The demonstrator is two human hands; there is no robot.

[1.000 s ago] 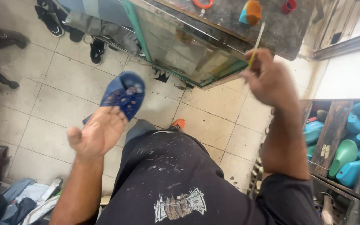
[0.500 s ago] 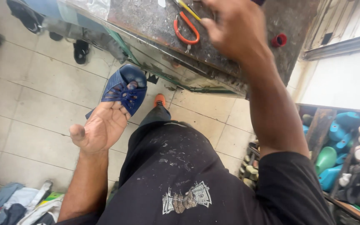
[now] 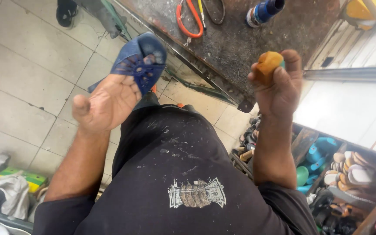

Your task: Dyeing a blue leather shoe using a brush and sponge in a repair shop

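My left hand (image 3: 105, 102) holds a blue woven sandal (image 3: 141, 61) by its heel end, sole away from me, above my lap in black shorts. My right hand (image 3: 279, 85) is raised to the right and is closed around a small orange-brown block (image 3: 268, 64) with a bit of teal showing behind it. The block sticks up out of my fist. Both hands are in front of a dark, stained worktop (image 3: 249, 39).
On the worktop lie orange-handled scissors (image 3: 189, 19), a thin tool and a blue-capped bottle (image 3: 264, 11). A box of shoe parts and soles (image 3: 344, 174) stands at the right. Cloth and a green packet (image 3: 20, 178) lie at the lower left on the tiled floor.
My right hand came back from the worktop, where it reached near the scissors, and now holds the orange-brown block. The thin stick it held a second ago is gone. The left hand kept the sandal.
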